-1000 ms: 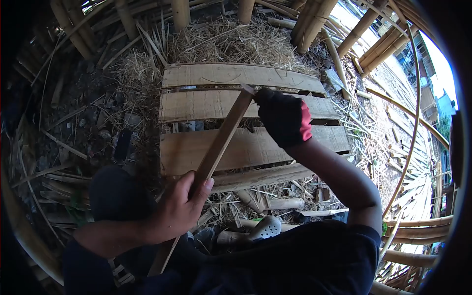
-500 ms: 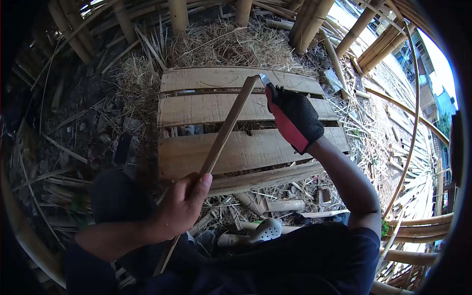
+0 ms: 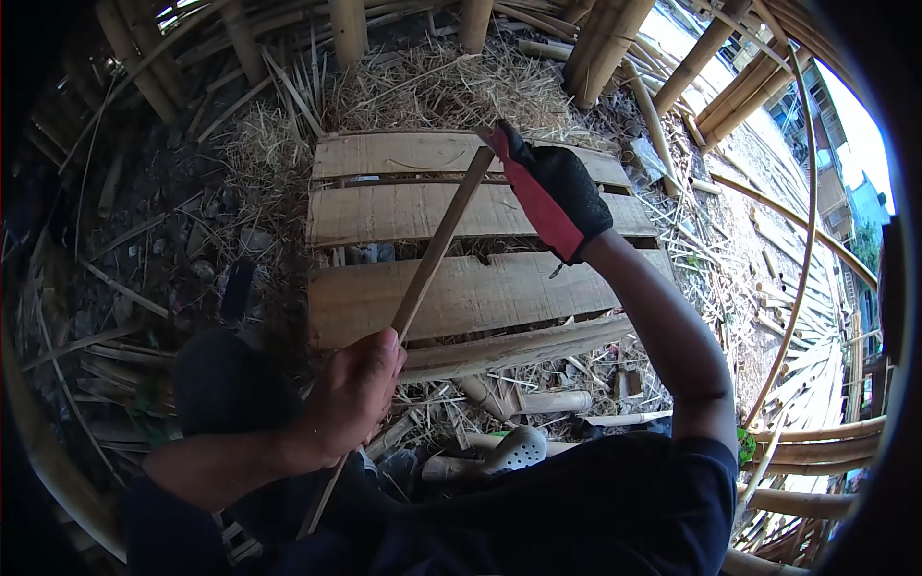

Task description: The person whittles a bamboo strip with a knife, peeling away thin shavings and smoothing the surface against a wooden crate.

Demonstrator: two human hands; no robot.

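Note:
My bare left hand (image 3: 351, 398) is closed around a long, thin bamboo strip (image 3: 437, 252) near its lower part. The strip slants up and away over a low bench of planks (image 3: 413, 288), and its lower end passes below my wrist. At the strip's far end is my right hand (image 3: 557, 197), in a black and red glove. Its fingers are wrapped round a knife, whose handle is mostly hidden by the glove. The blade (image 3: 488, 135) is hard to make out against the straw and seems to lie at the strip's tip.
Dry shavings (image 3: 451, 91) are heaped behind the bench. Bamboo posts (image 3: 605, 48) stand at the back, and split bamboo pieces lie on the right. A long bent strip (image 3: 812, 192) arcs there. Near my body are a perforated clog (image 3: 522, 448) and a short bamboo piece (image 3: 557, 401).
My right hand has moved left and slightly up with the knife, onto the strip's far end. That end has shifted slightly left, and my left hand has turned a little on the strip.

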